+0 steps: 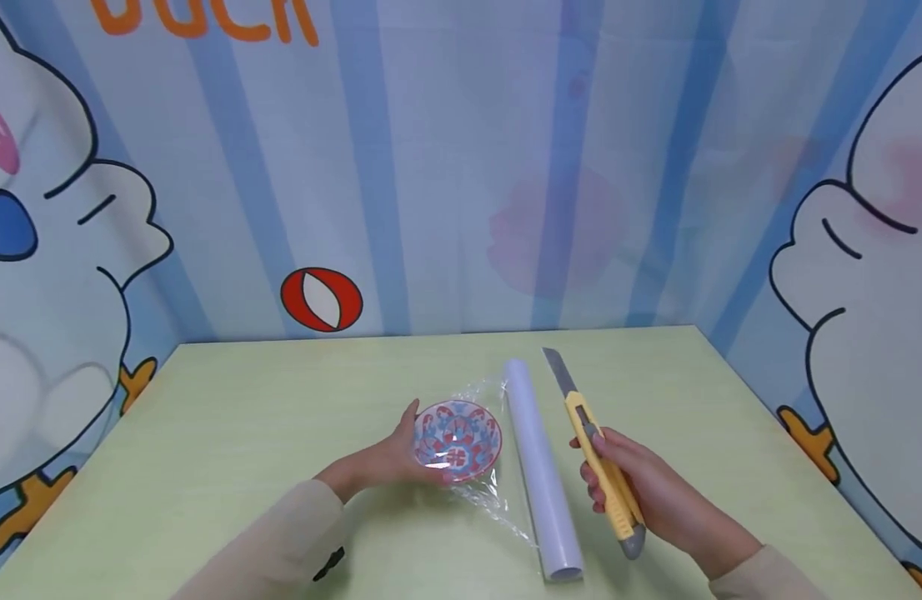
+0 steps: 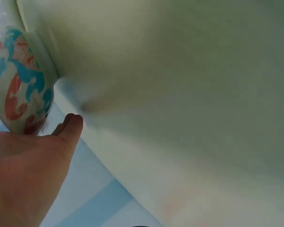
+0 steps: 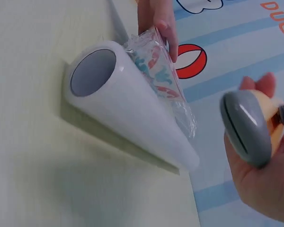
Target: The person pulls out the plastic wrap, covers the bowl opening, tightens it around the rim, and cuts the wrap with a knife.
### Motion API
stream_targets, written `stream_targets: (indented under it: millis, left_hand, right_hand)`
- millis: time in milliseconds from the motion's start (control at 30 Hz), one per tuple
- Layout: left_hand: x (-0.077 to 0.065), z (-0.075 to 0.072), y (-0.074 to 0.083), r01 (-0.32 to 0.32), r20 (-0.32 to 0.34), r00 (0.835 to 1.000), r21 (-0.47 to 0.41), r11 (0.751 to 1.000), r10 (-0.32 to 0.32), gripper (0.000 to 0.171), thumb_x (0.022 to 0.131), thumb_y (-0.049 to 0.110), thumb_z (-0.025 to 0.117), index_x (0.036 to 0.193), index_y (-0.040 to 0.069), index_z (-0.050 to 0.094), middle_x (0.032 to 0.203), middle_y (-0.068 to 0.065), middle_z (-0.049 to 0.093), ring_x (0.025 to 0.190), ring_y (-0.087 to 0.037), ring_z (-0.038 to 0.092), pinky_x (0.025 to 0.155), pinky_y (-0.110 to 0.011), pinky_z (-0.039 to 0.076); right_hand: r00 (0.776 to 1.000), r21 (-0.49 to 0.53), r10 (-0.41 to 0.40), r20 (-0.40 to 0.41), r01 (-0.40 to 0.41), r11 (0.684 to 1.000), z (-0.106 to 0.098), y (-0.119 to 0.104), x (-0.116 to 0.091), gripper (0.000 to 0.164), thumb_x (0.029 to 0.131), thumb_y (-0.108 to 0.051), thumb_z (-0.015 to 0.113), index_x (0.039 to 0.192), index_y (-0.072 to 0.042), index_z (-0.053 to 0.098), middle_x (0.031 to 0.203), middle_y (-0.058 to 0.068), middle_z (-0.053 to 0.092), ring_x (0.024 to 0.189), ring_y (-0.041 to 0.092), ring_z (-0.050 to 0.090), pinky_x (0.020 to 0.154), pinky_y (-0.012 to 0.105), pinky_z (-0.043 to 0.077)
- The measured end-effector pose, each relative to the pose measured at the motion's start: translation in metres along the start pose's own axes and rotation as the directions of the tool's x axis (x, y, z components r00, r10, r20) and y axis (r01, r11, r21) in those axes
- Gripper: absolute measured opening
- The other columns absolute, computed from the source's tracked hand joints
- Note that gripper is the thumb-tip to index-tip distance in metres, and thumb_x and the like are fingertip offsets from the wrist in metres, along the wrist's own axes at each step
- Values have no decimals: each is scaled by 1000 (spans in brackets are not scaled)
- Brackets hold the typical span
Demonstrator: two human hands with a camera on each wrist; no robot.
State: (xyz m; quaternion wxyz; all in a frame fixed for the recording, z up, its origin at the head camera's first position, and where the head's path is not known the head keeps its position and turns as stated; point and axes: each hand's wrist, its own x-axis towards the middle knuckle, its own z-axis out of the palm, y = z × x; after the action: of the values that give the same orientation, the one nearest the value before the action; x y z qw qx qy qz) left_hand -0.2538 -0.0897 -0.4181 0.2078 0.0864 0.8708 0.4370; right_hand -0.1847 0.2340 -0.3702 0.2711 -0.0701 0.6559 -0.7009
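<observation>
My left hand (image 1: 397, 457) holds a small bowl (image 1: 458, 440) with a red, blue and white pattern, its inside tilted toward the head camera. Clear plastic wrap (image 1: 485, 498) clings around the bowl and trails to its right. In the left wrist view, the bowl's patterned outer side (image 2: 26, 87) leans against my hand. My right hand (image 1: 652, 483) grips a yellow utility knife (image 1: 618, 500), thumb near its grey slider. Its long blade (image 1: 560, 372) is extended, pointing up and away. Between both hands lies a white roll of wrap (image 1: 539, 467), hollow at its near end.
The pale green table (image 1: 266, 417) runs back to a curtain (image 1: 446, 167) with blue stripes and cartoon ducks. A red and white ball (image 1: 322, 299) is printed on the curtain. Loose wrap reaches up to the roll.
</observation>
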Motion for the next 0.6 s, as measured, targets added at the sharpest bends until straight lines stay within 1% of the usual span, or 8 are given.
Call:
stream_targets:
  millis: [67, 133, 233, 333, 433, 500, 600]
  left_hand:
    - [0, 3, -1, -4, -17, 1000, 3, 1000, 4, 124, 63, 41, 82, 147, 13, -5, 145, -13, 26, 132, -32, 30, 105, -54, 32]
    - [1, 3, -3, -15, -15, 1000, 2, 1000, 15, 124, 64, 41, 82, 147, 13, -5, 145, -13, 26, 132, -32, 30, 106, -54, 31]
    - [1, 1, -7, -39, 13, 999, 12, 999, 39, 125, 64, 42, 81, 147, 12, -7, 146, -12, 26, 134, -31, 29, 106, -54, 30]
    - [1, 0, -11, -80, 34, 996, 4, 997, 80, 125, 64, 43, 81, 147, 11, -6, 146, -11, 27, 134, -30, 29, 107, -54, 28]
    - [2, 2, -14, -115, 39, 993, -17, 993, 116, 121, 64, 42, 81, 146, 10, -2, 145, -10, 29, 133, -28, 30, 107, -54, 29]
    - [1, 2, -15, -135, 41, 990, -28, 990, 136, 117, 65, 41, 81, 146, 10, 1, 143, -9, 30, 131, -27, 32, 107, -53, 30]
    - [0, 1, -15, -138, 56, 989, -20, 990, 139, 114, 66, 43, 79, 145, 13, 2, 143, -8, 29, 131, -26, 32, 106, -53, 32]
  right_hand:
    - [999, 13, 3, -45, -3, 1000, 3, -2, 6, 50, 95, -52, 36, 115, -7, 43, 73, -4, 50, 62, 9, 50, 64, 24, 48]
    - [996, 38, 10, -87, -7, 999, 8, -2, 13, 51, 93, -56, 33, 104, -9, 48, 67, -6, 48, 57, 8, 48, 60, 23, 46]
    - [987, 70, 18, -159, -7, 998, 16, -3, 22, 54, 90, -63, 34, 88, -11, 50, 61, -7, 46, 52, 8, 45, 55, 22, 43]
    - [973, 78, 20, -228, -3, 997, 23, -4, 29, 55, 87, -65, 37, 80, -12, 48, 58, -7, 44, 50, 8, 42, 51, 20, 41]
    - [970, 56, 6, -242, 8, 998, 27, -4, 33, 54, 87, -64, 39, 80, -11, 48, 58, -7, 42, 49, 8, 42, 50, 20, 41]
    - [977, 42, -11, -214, 21, 999, 29, -3, 34, 53, 88, -63, 38, 81, -11, 48, 59, -7, 43, 49, 8, 42, 51, 20, 41]
    - [979, 18, -33, -199, 37, 999, 31, -2, 34, 52, 89, -61, 38, 83, -11, 47, 60, -7, 44, 50, 8, 43, 51, 21, 41]
